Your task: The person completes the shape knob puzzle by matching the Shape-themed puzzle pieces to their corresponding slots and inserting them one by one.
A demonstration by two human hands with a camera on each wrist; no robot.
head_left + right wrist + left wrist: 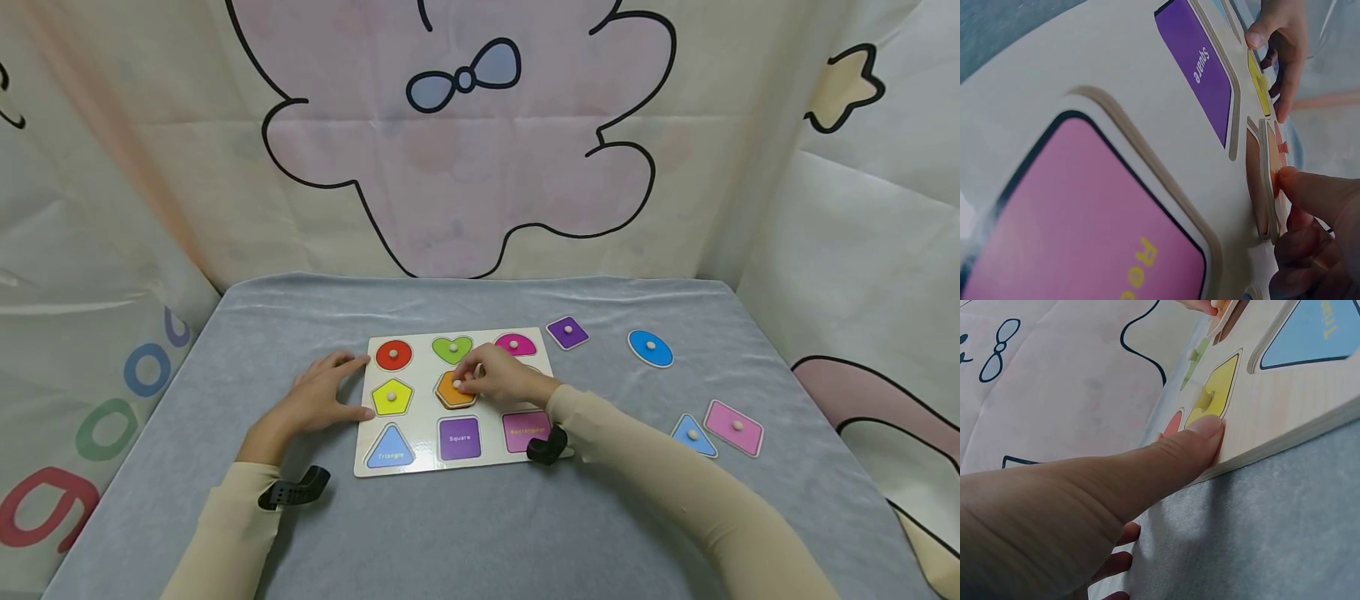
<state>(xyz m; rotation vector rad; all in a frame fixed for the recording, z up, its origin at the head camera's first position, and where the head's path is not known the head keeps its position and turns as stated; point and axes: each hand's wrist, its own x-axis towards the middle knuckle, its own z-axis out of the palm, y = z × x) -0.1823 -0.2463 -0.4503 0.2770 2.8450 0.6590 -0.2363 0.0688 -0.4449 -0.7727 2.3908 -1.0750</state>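
My right hand (498, 375) pinches the small knob of an orange hexagon puzzle piece (453, 398) at the middle of a white shape board (420, 421). In the right wrist view the hexagon (1272, 181) sits tilted, partly raised from its recess. My left hand (318, 396) rests spread along the board's left edge; its thumb (1179, 450) touches the top beside the yellow pentagon (392, 397). A red circle (393, 355), a green heart (452, 350) and a magenta semicircle (515, 344) also lie in the board. My right hand hides part of the board's right side.
The front row shows recesses printed Triangle (391, 448), Square (459, 439) and a pink rectangle (525, 431). Loose on the grey cloth (450, 533) at right lie a purple piece (567, 332), a blue oval (650, 348), a blue triangle (693, 436) and a pink rectangle piece (735, 427).
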